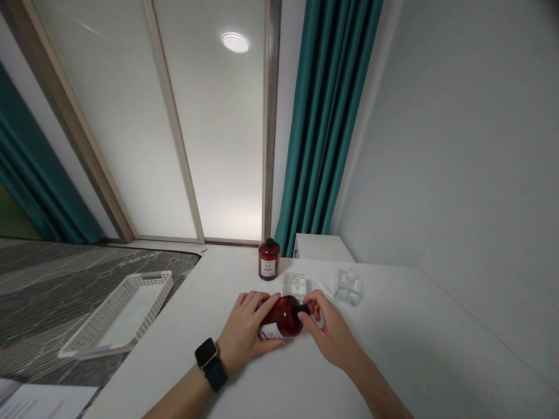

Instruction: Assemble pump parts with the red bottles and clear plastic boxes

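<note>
A reddish-brown bottle with a white label lies tilted on its side over the white table, its neck toward the right. My left hand, with a black watch on the wrist, is wrapped round the bottle's body. At the neck, my right hand pinches the black cap between thumb and fingers. Whether the cap is loose from the neck I cannot tell. Just behind stands a second bottle of the same kind, upright with its black cap on.
Beyond my hands are a clear square glass-like piece and a clear packet on the white table. A white perforated basket is at the left. Behind the table stands a white cabinet by the teal curtain.
</note>
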Action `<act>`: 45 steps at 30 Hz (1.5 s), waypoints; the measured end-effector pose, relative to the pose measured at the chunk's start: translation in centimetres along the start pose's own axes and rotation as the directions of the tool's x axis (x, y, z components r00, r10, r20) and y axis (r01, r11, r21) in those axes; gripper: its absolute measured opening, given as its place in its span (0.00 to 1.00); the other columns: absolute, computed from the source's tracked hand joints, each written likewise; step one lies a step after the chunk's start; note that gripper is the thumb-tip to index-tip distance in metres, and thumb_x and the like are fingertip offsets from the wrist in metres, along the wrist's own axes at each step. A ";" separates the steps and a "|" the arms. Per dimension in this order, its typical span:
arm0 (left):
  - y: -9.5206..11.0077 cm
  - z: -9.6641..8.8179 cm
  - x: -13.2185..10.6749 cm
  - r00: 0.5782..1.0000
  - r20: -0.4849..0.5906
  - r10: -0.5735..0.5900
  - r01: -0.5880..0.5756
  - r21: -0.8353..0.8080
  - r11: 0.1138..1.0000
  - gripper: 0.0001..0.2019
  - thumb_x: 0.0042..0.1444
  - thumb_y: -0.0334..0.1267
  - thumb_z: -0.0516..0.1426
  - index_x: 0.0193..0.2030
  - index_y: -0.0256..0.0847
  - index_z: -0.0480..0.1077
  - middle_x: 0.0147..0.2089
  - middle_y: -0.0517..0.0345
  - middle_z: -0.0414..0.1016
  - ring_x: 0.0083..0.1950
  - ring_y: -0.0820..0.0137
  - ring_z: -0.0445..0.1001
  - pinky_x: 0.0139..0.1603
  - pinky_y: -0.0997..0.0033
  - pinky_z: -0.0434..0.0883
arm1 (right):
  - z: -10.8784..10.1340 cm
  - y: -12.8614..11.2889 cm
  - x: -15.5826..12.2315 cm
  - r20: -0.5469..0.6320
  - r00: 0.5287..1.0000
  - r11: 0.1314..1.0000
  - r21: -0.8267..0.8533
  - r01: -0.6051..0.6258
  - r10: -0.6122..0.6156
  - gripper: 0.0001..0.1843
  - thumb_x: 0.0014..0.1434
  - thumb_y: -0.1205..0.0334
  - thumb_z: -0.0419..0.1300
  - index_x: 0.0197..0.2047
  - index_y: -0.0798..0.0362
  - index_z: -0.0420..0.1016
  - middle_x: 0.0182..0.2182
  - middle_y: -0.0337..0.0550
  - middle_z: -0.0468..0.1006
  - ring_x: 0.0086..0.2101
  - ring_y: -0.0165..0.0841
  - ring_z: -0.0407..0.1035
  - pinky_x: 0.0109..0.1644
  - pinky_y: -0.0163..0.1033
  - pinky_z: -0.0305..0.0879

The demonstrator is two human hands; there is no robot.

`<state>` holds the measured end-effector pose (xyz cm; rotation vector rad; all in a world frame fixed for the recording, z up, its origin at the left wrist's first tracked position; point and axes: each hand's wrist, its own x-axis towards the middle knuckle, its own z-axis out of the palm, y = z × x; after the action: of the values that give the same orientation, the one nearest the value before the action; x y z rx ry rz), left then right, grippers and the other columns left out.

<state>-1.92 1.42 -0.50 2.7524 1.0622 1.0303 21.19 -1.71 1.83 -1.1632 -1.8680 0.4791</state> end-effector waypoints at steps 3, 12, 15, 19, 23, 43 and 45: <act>0.0 0.1 0.0 1.000 0.003 -0.011 0.011 -0.008 1.000 0.41 0.49 0.51 0.69 0.66 0.44 0.60 0.52 0.45 0.73 0.50 0.53 0.71 0.49 0.53 0.69 | 0.0 0.0 0.0 0.016 0.999 0.999 0.015 0.032 -0.032 0.14 0.56 0.69 0.56 0.46 0.48 0.65 0.32 0.36 0.66 0.30 0.33 0.64 0.36 0.39 0.66; 0.2 0.2 0.0 1.000 0.016 -0.022 0.022 0.001 1.000 0.40 0.48 0.49 0.70 0.65 0.42 0.59 0.52 0.45 0.73 0.49 0.54 0.70 0.48 0.54 0.68 | -0.2 -0.3 0.2 0.034 0.998 0.994 0.088 0.057 -0.060 0.14 0.57 0.70 0.57 0.46 0.48 0.67 0.38 0.40 0.68 0.32 0.32 0.63 0.36 0.37 0.65; 0.3 0.2 0.0 0.999 0.013 -0.030 0.030 0.002 1.000 0.41 0.48 0.49 0.70 0.65 0.42 0.59 0.53 0.45 0.73 0.49 0.54 0.70 0.48 0.54 0.68 | -0.2 -0.1 0.2 -0.026 0.998 0.994 0.089 0.059 -0.057 0.17 0.56 0.69 0.58 0.50 0.49 0.66 0.41 0.42 0.68 0.35 0.34 0.64 0.39 0.39 0.65; 0.2 0.1 0.0 0.999 0.011 -0.034 0.034 0.002 0.999 0.41 0.48 0.50 0.70 0.65 0.42 0.60 0.52 0.46 0.73 0.49 0.54 0.70 0.48 0.55 0.68 | -0.3 0.1 0.2 0.036 0.999 0.997 0.081 0.007 -0.010 0.07 0.62 0.67 0.54 0.44 0.48 0.67 0.31 0.37 0.66 0.31 0.33 0.63 0.35 0.38 0.62; 0.1 0.1 0.0 0.999 0.006 -0.048 0.048 -0.012 0.999 0.41 0.47 0.49 0.71 0.65 0.42 0.60 0.53 0.46 0.73 0.49 0.54 0.70 0.48 0.55 0.68 | -0.6 0.0 0.1 0.030 0.995 0.991 0.094 0.097 -0.100 0.20 0.57 0.73 0.55 0.51 0.48 0.66 0.45 0.43 0.68 0.36 0.33 0.64 0.43 0.40 0.65; -0.2 0.3 -0.1 0.998 0.030 -0.061 0.062 -0.026 0.998 0.41 0.48 0.49 0.70 0.66 0.45 0.58 0.54 0.46 0.72 0.50 0.54 0.69 0.50 0.54 0.67 | -0.3 0.8 0.0 0.068 0.998 0.996 0.091 0.008 -0.014 0.08 0.64 0.66 0.53 0.46 0.48 0.68 0.30 0.35 0.64 0.29 0.31 0.62 0.34 0.36 0.62; -0.2 0.3 -0.1 0.997 0.028 -0.076 0.077 -0.033 0.996 0.42 0.47 0.48 0.71 0.66 0.45 0.59 0.54 0.46 0.72 0.51 0.53 0.70 0.50 0.54 0.67 | -0.5 0.7 0.0 0.060 0.997 0.993 0.112 0.034 -0.041 0.09 0.64 0.68 0.53 0.46 0.48 0.68 0.33 0.37 0.65 0.30 0.31 0.62 0.35 0.36 0.63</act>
<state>-1.93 1.56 -0.84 2.6679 1.1259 0.9901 21.97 -1.41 1.61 -1.0488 -1.8879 0.5959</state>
